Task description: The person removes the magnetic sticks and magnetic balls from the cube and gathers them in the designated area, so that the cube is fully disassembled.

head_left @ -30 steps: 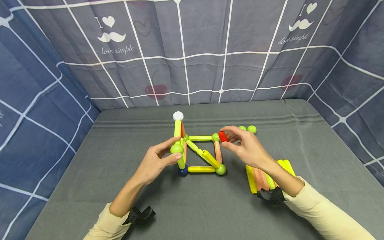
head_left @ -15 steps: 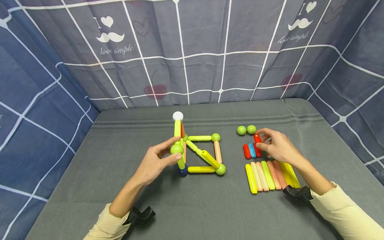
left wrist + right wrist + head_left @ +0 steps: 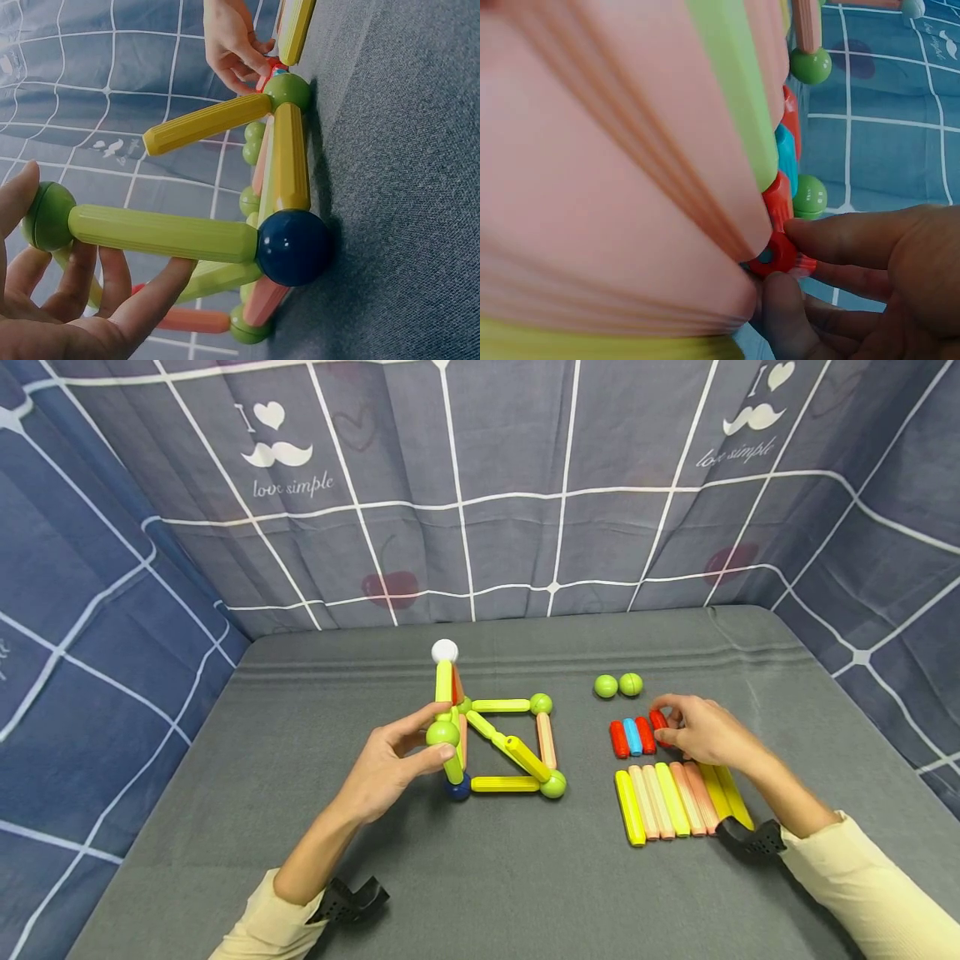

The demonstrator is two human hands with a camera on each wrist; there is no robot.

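Note:
My left hand (image 3: 381,774) grips a green ball (image 3: 442,733) of a magnetic stick-and-ball frame, between thumb and fingers. From that ball a light green stick (image 3: 161,232) runs down to a dark blue ball (image 3: 294,247) on the cloth. A white ball (image 3: 445,651) tops the frame; a yellow stick (image 3: 527,758) slants up from its front right ball. Over on the right, my right hand (image 3: 705,732) pinches a short red stick (image 3: 659,727) at the right end of a row of short sticks. The right wrist view shows thumb and finger on the red stick's end.
Beside the pinched stick lie short red (image 3: 618,739) and blue (image 3: 633,737) sticks. Two loose green balls (image 3: 606,686) sit behind them. A row of several long sticks (image 3: 675,800) lies in front, under the right wrist. A checked curtain (image 3: 510,543) stands behind the grey cloth (image 3: 315,710).
My right hand has carried the short red stick from beside the frame rightward to the row of short sticks and lowered it there. The left hand and the frame have stayed put.

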